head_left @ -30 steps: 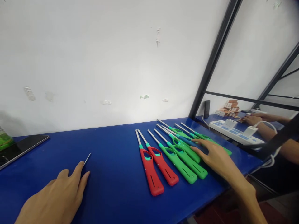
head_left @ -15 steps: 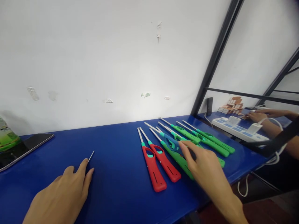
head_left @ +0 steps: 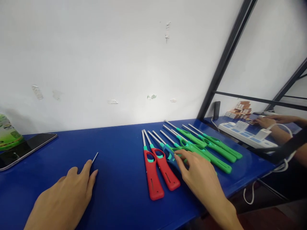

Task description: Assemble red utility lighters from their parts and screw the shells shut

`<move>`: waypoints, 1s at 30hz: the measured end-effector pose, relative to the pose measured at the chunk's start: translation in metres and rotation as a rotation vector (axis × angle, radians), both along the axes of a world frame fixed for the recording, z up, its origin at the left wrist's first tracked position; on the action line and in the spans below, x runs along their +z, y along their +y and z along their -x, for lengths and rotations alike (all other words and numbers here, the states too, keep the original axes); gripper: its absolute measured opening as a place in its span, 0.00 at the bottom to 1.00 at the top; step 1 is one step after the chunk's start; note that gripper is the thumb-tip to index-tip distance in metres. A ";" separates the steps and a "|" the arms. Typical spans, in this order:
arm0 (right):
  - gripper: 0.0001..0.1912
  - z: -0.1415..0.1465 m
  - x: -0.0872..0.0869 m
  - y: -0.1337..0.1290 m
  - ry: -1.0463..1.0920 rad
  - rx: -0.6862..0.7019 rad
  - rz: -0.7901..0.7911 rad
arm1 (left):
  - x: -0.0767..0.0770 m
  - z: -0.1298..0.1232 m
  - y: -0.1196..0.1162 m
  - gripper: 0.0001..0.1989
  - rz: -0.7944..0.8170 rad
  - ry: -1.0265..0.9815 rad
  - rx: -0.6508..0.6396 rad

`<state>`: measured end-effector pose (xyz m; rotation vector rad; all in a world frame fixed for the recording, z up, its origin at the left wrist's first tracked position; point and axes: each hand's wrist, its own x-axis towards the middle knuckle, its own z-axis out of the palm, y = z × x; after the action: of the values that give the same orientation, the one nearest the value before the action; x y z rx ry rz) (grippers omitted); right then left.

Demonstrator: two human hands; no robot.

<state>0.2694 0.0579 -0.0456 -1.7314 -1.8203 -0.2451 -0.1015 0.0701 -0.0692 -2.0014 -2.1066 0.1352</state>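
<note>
My right hand (head_left: 199, 171) has its fingers bent over a blue long-necked lighter (head_left: 169, 156), hiding much of its handle. This lighter lies between two red lighters (head_left: 153, 177) on its left and several green lighters (head_left: 219, 164) on its right, their metal necks pointing toward the wall. On the left of the table, my left hand (head_left: 63, 196) is palm down and closed around a thin metal rod (head_left: 95, 157). Only the rod's tip shows past the index finger; the rest is hidden under the hand.
The blue table (head_left: 115, 191) meets a white wall. A dark phone or tablet (head_left: 31, 145) and a green-labelled bottle (head_left: 9, 134) are at the left. At the right stand a black metal frame (head_left: 222, 64), a white power strip (head_left: 247, 135), stacked small boxes (head_left: 240, 110) and another person's hands (head_left: 266, 121).
The blue lighter has moved left and down from over the green lighters to beside the red ones. My right hand moved with it. The red handles shifted slightly left; my left hand stays nearly still.
</note>
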 end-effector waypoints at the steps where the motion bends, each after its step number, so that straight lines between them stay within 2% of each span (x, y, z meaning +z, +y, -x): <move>1: 0.12 0.002 0.000 0.000 -0.005 0.014 0.002 | -0.002 0.004 0.002 0.37 0.013 -0.023 -0.005; 5: 0.15 0.004 -0.001 0.003 -0.016 0.075 -0.003 | -0.010 0.012 0.008 0.38 -0.009 -0.044 -0.022; 8: 0.17 -0.015 0.003 0.009 -0.013 0.071 -0.039 | -0.011 0.011 0.008 0.38 -0.049 -0.035 -0.017; 12: 0.24 -0.079 0.007 0.025 -0.014 -0.041 -0.120 | -0.008 0.008 0.006 0.38 -0.047 -0.039 -0.034; 16: 0.32 -0.159 -0.002 0.042 -0.012 -0.214 -0.096 | -0.010 0.008 0.007 0.38 -0.073 -0.043 -0.027; 19: 0.22 -0.197 -0.016 0.052 -0.018 -0.239 -0.017 | -0.015 0.009 0.009 0.39 -0.091 -0.028 -0.018; 21: 0.23 -0.206 -0.024 0.059 -0.025 -0.202 0.030 | -0.018 0.010 0.010 0.40 -0.095 -0.013 -0.028; 24: 0.24 -0.202 -0.031 0.066 -0.034 -0.102 0.088 | -0.020 0.012 0.011 0.40 -0.120 0.033 -0.039; 27: 0.30 -0.196 -0.031 0.068 -0.027 -0.032 0.111 | -0.020 0.014 0.011 0.40 -0.108 0.049 -0.042; 30: 0.30 -0.196 -0.026 0.062 0.001 -0.002 0.090 | -0.018 0.015 0.011 0.39 -0.084 0.044 -0.043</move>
<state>0.4650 0.1194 -0.0720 -1.7943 -1.8540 -0.1655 -0.1167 0.0808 -0.0872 -1.9753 -2.0077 0.0808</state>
